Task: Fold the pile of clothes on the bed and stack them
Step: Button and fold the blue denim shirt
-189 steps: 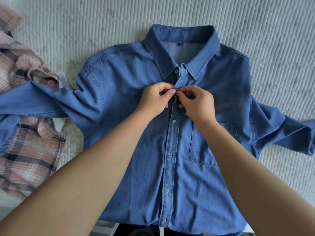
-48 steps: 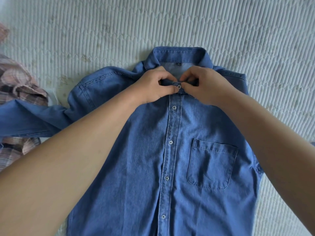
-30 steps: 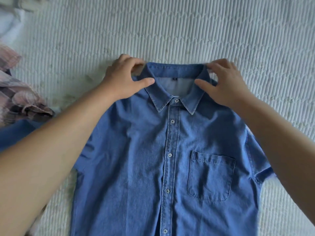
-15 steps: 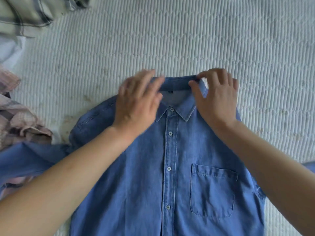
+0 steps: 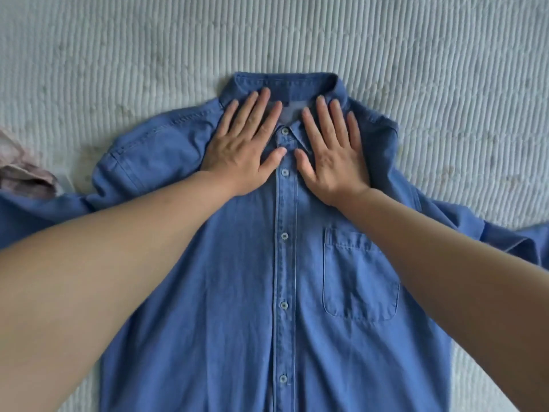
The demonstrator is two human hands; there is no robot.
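Both hands, left (image 5: 242,150) and right (image 5: 332,153), flat, fingers straight, holding nothing, pressing shirt (image 5: 225,292). Sweep outward from collar (image 5: 285,81) beyond fingertips.

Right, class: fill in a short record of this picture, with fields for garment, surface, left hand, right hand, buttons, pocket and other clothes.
garment: denim shirt, front up, sleeves spread
surface: ribbed pale bedcover
left hand: left hand flat beside the collar, fingers straight
right hand: right hand flat on the other side
buttons: placket fastened up to the collar
pocket: chest pocket, partly under the right forearm
other clothes: plaid garment at the left edge
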